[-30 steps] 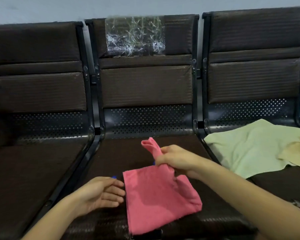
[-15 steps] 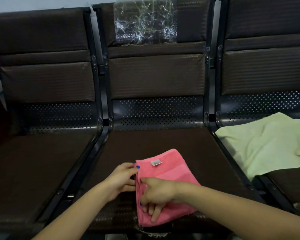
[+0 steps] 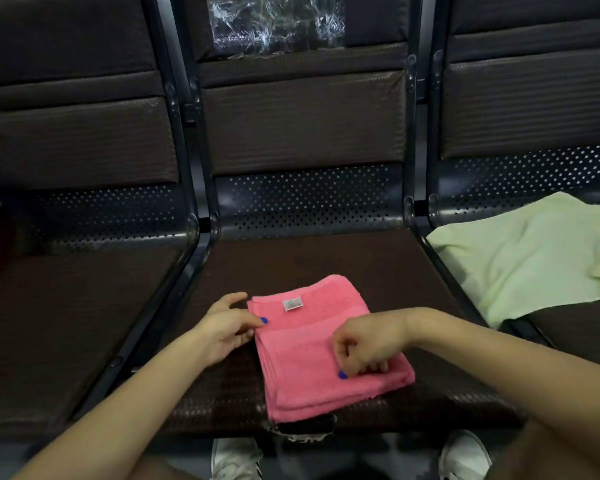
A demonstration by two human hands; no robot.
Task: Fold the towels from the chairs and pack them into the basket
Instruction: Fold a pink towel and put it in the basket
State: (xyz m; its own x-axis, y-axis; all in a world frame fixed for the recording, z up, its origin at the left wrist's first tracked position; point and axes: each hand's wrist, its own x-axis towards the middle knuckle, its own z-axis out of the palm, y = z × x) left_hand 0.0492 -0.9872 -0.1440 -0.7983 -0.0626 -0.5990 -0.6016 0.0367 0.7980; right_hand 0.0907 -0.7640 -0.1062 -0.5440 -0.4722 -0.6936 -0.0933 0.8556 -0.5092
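Pink terry cloth, folded into a thick layered rectangle with a small white label (image 3: 292, 304) near its far edge, is seen on the near part of the middle seat (image 3: 326, 261): the pink towel (image 3: 312, 362). Its left edge is touched by the loosely spread left hand (image 3: 222, 329); its top is pressed by the curled fingertips of the right hand (image 3: 368, 344). Farther right, a pale green towel (image 3: 527, 251) is spread unfolded on the right seat.

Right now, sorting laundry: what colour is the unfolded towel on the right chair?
Pale green towel, head view.

A matt, fuzzy terry cloth pink towel (image 3: 326, 348) is seen under the hands; the seat (image 3: 326, 261) beyond is perforated dark metal, faintly glossy.
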